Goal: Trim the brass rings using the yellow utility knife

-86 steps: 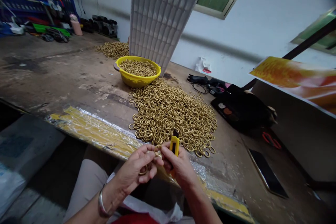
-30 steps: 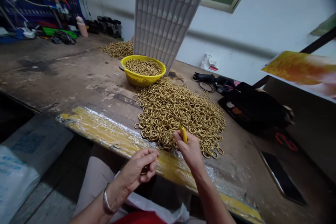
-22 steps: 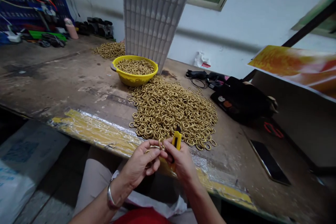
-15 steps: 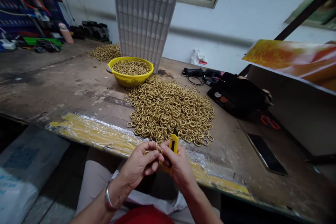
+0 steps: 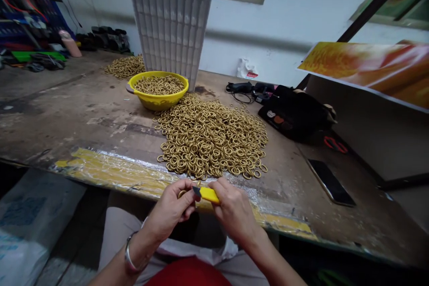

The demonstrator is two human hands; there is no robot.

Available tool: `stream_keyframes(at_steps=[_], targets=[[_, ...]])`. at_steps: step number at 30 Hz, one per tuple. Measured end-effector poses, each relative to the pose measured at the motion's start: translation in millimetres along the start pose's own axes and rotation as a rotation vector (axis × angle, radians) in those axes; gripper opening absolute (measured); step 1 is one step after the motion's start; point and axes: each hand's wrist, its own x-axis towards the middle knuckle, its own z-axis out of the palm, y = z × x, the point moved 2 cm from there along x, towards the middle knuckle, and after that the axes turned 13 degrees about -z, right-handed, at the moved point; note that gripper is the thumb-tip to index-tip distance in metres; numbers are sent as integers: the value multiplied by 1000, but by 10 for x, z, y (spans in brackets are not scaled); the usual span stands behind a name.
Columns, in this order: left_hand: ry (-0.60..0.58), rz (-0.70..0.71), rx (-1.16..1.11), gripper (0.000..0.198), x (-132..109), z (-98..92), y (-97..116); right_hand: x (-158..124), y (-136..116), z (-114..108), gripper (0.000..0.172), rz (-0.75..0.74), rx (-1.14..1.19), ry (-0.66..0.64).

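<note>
My right hand [image 5: 234, 210] is closed around a yellow utility knife [image 5: 209, 195], its dark blade pointing left. The blade tip is at the fingertips of my left hand [image 5: 172, 208]. Between those left fingers are brass-coloured rings [image 5: 182, 194], partly hidden; how many I cannot tell. Just beyond both hands, a large pile of the same rings [image 5: 214, 136] lies on the wooden table [image 5: 100, 116]. At its back left, a yellow basin [image 5: 161, 100] is filled with more rings.
Behind the basin stands a tall grey ribbed panel [image 5: 170, 18], with another ring pile [image 5: 124, 67] to its left. A black bag [image 5: 295, 111] and a phone [image 5: 330, 181] lie on the right. Yellow tape [image 5: 110, 167] covers the front edge.
The utility knife has swung from upright to pointing left, its blade now at my left fingertips. My right hand has turned and drawn slightly away from the left. The whole view has shifted a little.
</note>
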Motion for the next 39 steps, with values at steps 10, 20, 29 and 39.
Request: stream_keyframes(at_steps=[10,20,29,39], targets=[[54,158,301,25,-59,-26,85,145,160,103,21,94,-180,-97],[-150,128,167,22,-126,-87,-23,211,206,133,34,265,1030,-23],[54,146,261,17,-48,-133,-89,165,-28,154,24,367,1200,231],[143,105,162,25,35,-61,-76,182,35,8,26,298,964,255]])
